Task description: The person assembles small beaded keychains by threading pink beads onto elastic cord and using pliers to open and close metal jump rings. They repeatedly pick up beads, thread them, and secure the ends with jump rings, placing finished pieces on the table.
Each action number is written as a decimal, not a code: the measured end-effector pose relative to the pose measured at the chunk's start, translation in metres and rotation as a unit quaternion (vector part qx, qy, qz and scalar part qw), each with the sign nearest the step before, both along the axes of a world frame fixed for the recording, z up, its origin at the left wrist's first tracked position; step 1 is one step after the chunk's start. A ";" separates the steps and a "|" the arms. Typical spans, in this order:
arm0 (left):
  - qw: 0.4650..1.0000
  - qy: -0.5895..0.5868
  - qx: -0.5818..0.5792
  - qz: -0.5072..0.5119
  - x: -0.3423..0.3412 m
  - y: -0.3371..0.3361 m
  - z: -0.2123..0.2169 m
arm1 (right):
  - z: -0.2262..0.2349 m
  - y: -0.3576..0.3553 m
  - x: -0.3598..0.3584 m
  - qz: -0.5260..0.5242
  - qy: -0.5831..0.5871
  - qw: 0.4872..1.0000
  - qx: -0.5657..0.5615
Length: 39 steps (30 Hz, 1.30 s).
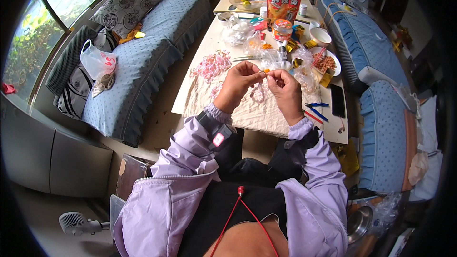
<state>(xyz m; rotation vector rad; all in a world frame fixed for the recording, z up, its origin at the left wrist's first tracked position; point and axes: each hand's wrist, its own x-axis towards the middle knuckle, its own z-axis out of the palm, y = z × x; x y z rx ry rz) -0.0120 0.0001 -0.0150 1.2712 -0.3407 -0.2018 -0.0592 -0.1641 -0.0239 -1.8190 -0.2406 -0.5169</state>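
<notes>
Left hand, right hand — fingertips pinched narrow around one small orange piece, above the cream cloth; probably light, slippery, best gripped by its edges. Beyond — pink beads, left; blue pliers, right; bench beneath.

Room over cloth, bags beyond hands
</notes>
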 end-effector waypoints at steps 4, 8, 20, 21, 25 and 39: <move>1.000 -0.001 -0.006 0.016 -0.001 -0.003 -0.001 | 0.001 0.004 -0.003 -0.065 -0.059 0.994 -0.067; 1.000 0.004 0.016 0.023 -0.003 -0.003 -0.003 | 0.003 0.003 -0.006 -0.095 -0.091 0.983 -0.124; 0.999 0.011 -0.003 0.034 0.001 -0.011 -0.028 | -0.006 -0.008 -0.006 -0.069 -0.103 0.979 -0.162; 0.999 0.008 -0.013 0.035 0.001 -0.013 -0.030 | -0.007 -0.010 -0.007 -0.071 -0.102 0.978 -0.168; 0.999 0.023 -0.008 0.030 0.000 -0.016 -0.035 | -0.014 -0.022 -0.006 -0.066 -0.088 0.979 -0.171; 0.995 0.096 -0.012 0.031 -0.015 -0.010 -0.084 | -0.126 -0.102 -0.024 -0.065 0.074 0.946 -0.310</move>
